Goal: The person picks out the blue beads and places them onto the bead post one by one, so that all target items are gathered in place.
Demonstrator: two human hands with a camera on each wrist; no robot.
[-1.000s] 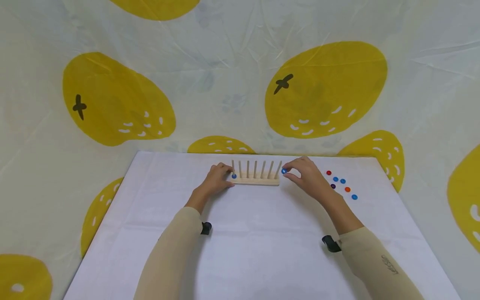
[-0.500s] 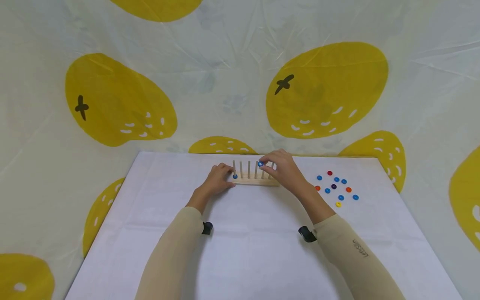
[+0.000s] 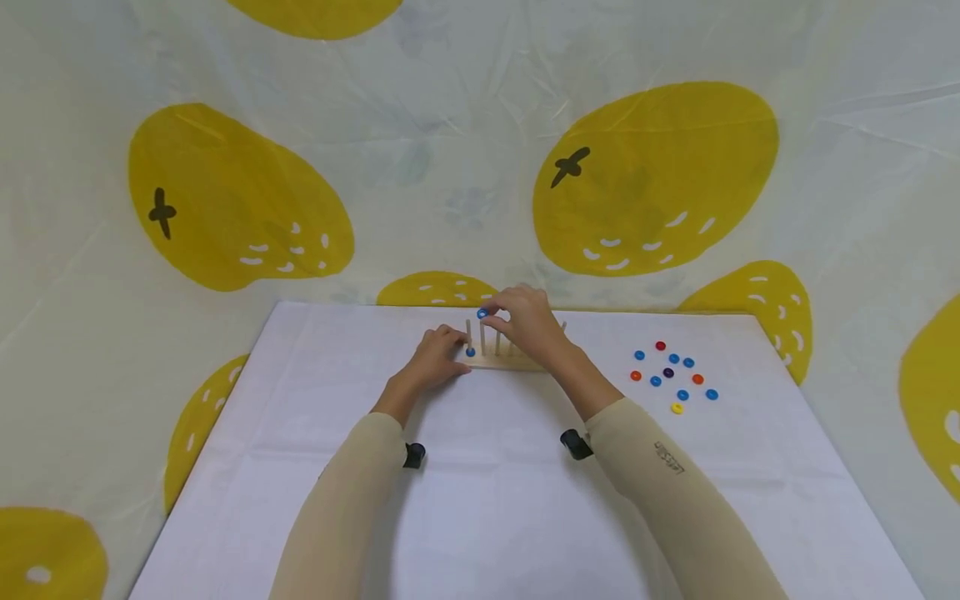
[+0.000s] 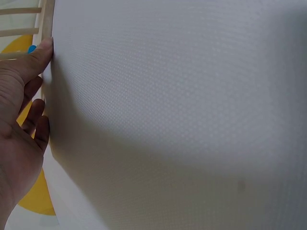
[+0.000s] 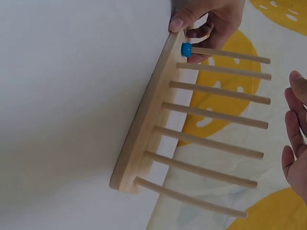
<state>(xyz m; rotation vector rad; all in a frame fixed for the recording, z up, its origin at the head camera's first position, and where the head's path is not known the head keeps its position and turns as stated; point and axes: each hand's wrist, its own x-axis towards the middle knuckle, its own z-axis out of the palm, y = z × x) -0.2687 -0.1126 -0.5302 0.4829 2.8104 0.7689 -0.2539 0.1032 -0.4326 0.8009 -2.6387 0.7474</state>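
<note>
A wooden peg board (image 3: 502,363) with a row of several upright pegs stands near the table's back edge. My left hand (image 3: 431,360) grips its left end, thumb (image 5: 177,24) at the front edge and fingers behind. Blue beads (image 5: 186,49) sit at the foot of the leftmost peg. Between thumb and forefinger, my right hand (image 3: 528,325) pinches a blue ring bead (image 3: 482,313) right at the top of the second peg from the left. In the right wrist view that hand shows only partly at the right edge, and the held bead is out of frame.
To the right on the white table lie several loose ring beads: blue ones (image 3: 682,395), a yellow one (image 3: 677,409), a dark purple one (image 3: 668,372), and red (image 3: 661,346) and orange ones (image 3: 698,379). A fruit-printed curtain (image 3: 450,167) hangs behind the table.
My right hand has carried the blue bead leftward and up, from beside the board's right end to the second peg. The left hand has stayed at the left end.
</note>
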